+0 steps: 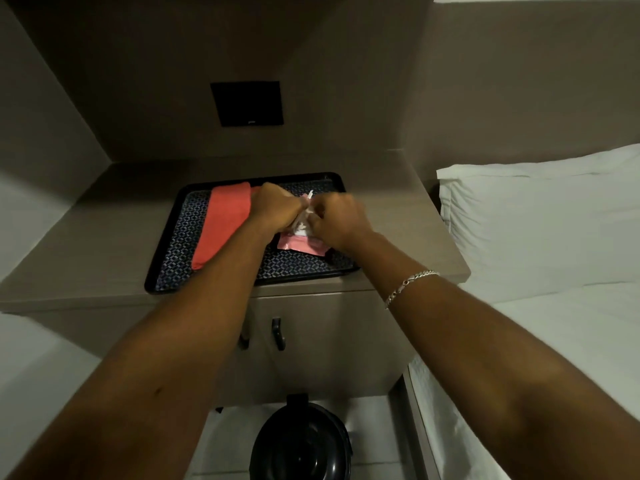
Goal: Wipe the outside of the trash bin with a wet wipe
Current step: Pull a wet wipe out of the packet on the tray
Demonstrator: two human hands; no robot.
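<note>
Here, your items, listed in turn.

Left hand (275,211): reaches over the tray, fingers curled shut, pinching the white wipe at its left side.

Right hand (337,220): meets the left over the tray, fingers closed on the same wipe from the right; slightly blurred. A chain bracelet (410,284) sits on your right forearm.

Wipe (302,221): white, crumpled, caught between both your hands, rising out of the pack.

Pack (303,245): pink, flat on the tray, just under your hands; its far part is hidden by them.

Cloth (221,225): coral, folded long, lying on the tray's left half; your left forearm crosses its near right edge.

Tray (162,258): black rim, patterned blue-and-white floor, resting on the cabinet top near its front edge.

Cabinet (311,344): beige, two dark handles on the front, standing between a wall and the bed.

Bin (301,441): black, round, glossy lid, on the floor at the foot of the cabinet, directly below the tray and between your forearms; well apart from both hands and untouched.

Bed (540,341): white sheet and a white pillow (540,220), at your right.

Panel (247,103): dark square on the wall above the tray.
</note>
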